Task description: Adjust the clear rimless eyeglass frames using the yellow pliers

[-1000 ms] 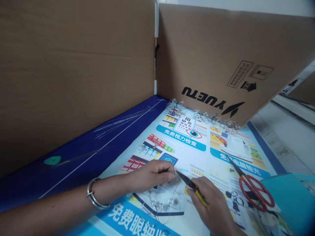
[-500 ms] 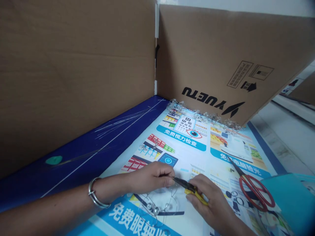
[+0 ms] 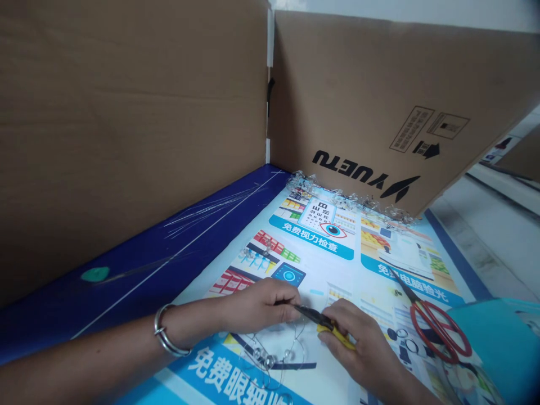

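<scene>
**Pliers and beaded wire, held between two closed hands**

The right hand (image 3: 358,343) is closed around the yellow handles of needle-nose pliers (image 3: 314,316), whose black tips reach the left hand (image 3: 259,306). That hand is pinched shut, apparently on the beaded wire frame (image 3: 270,357) lying just below it. The wire looks light, thin and springy, and easily bent, so the bare wire close to the work seems the safest hold; the clear beads look slippery. Red-handled scissors (image 3: 439,332) lie to the right on a printed poster (image 3: 320,281). Loose wire strands (image 3: 211,208) rest on a blue strip, below upright cardboard panels (image 3: 126,124).
</scene>
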Action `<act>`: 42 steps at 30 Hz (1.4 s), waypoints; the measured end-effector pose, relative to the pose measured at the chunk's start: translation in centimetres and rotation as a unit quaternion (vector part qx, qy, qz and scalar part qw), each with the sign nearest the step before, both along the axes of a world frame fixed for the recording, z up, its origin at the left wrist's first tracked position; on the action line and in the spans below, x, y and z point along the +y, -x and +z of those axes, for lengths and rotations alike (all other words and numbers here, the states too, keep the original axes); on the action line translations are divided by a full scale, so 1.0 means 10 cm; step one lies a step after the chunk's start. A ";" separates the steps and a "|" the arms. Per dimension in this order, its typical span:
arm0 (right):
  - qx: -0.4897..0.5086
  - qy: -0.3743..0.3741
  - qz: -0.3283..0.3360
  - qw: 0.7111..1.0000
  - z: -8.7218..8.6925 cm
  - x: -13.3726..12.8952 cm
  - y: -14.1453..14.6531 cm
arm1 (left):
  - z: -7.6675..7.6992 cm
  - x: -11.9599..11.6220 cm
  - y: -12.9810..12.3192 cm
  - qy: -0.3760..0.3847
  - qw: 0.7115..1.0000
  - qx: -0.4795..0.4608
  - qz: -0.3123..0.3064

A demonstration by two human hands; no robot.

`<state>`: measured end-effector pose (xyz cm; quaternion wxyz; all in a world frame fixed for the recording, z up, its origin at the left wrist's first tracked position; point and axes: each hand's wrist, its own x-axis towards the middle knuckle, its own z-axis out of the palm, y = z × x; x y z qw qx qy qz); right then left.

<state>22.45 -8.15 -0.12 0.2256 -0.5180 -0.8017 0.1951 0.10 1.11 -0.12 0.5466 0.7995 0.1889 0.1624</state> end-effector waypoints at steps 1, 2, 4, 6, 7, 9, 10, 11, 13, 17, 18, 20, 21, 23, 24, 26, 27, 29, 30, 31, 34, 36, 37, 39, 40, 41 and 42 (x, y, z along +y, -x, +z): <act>-0.011 -0.002 -0.004 1.000 0.00 0.00 0.00 | 0.00 0.00 0.00 0.005 1.000 0.000 0.003; -0.019 -0.008 -0.008 1.000 -0.01 0.00 0.01 | 0.00 0.00 0.00 0.015 1.000 0.002 0.006; -0.030 -0.035 -0.017 0.999 -0.05 -0.01 0.00 | 0.00 0.01 0.01 0.051 0.999 0.006 0.011; -0.034 -0.086 -0.028 0.995 -0.09 -0.03 -0.01 | 0.00 0.01 0.01 0.094 0.995 0.010 0.014; -0.038 -0.113 -0.033 0.992 -0.11 -0.03 -0.02 | 0.00 0.01 0.02 0.112 0.994 0.010 0.017; -0.048 -0.157 -0.041 0.986 -0.13 -0.04 -0.03 | -0.01 0.01 0.02 0.134 0.991 0.007 0.025; -0.054 -0.172 -0.041 0.983 -0.13 -0.04 -0.03 | -0.02 0.01 0.02 0.138 0.990 0.005 0.028; -0.062 -0.181 -0.039 0.981 -0.12 -0.04 -0.02 | -0.02 0.01 0.02 0.139 0.990 0.004 0.033; -0.078 -0.193 -0.034 0.977 -0.11 -0.04 -0.01 | -0.04 0.01 0.02 0.142 0.989 0.008 0.043; -0.108 -0.210 -0.025 0.971 -0.08 -0.03 0.01 | -0.05 0.00 0.01 0.146 0.988 0.009 0.052; -0.118 -0.217 -0.023 0.969 -0.07 -0.03 0.01 | -0.05 -0.01 0.01 0.145 0.988 0.007 0.052; -0.144 -0.239 -0.021 0.960 -0.06 -0.04 0.01 | -0.06 -0.01 0.00 0.141 0.989 0.008 0.054; -0.160 -0.252 -0.020 0.954 -0.06 -0.04 0.01 | -0.06 -0.01 0.00 0.140 0.988 0.011 0.056; -0.194 -0.270 -0.013 0.943 -0.04 -0.05 0.00 | -0.06 -0.01 0.00 0.139 0.988 0.014 0.061; -0.210 -0.276 -0.008 0.938 -0.04 -0.06 0.00 | -0.05 -0.01 0.00 0.136 0.989 0.015 0.061; -0.233 -0.278 0.001 0.932 -0.02 -0.07 -0.01 | -0.05 -0.01 0.00 0.129 0.990 0.011 0.054; -0.238 -0.279 0.003 0.930 -0.02 -0.07 -0.01 | -0.05 -0.01 0.00 0.128 0.991 0.007 0.048; -0.232 -0.283 -0.001 0.931 -0.02 -0.08 0.00 | -0.05 -0.01 0.01 0.132 0.990 -0.002 0.040; -0.222 -0.284 -0.005 0.933 -0.03 -0.08 0.00 | -0.05 -0.01 0.01 0.136 0.990 -0.005 0.038; -0.209 -0.279 -0.009 0.937 -0.03 -0.08 0.00 | -0.05 -0.01 0.01 0.141 0.989 -0.007 0.039; -0.160 -0.237 -0.020 0.958 -0.06 -0.06 0.01 | -0.06 -0.02 0.01 0.147 0.988 -0.004 0.050; -0.120 -0.198 -0.028 0.973 -0.09 -0.05 0.01 | -0.07 -0.02 0.01 0.141 0.988 0.003 0.054; -0.099 -0.179 -0.031 0.978 -0.10 -0.04 0.01 | -0.07 -0.02 0.01 0.135 0.989 0.006 0.055; -0.063 -0.146 -0.033 0.987 -0.11 -0.03 0.01 | -0.07 -0.02 0.01 0.120 0.991 0.014 0.048; -0.049 -0.133 -0.033 0.989 -0.12 -0.02 0.01 | -0.07 -0.02 0.02 0.114 0.992 0.017 0.045; -0.037 -0.124 -0.034 0.991 -0.12 -0.02 0.01 | -0.06 -0.02 0.02 0.110 0.993 0.018 0.041; -0.027 -0.119 -0.035 0.992 -0.11 -0.01 0.01 | -0.06 -0.02 0.02 0.106 0.994 0.017 0.038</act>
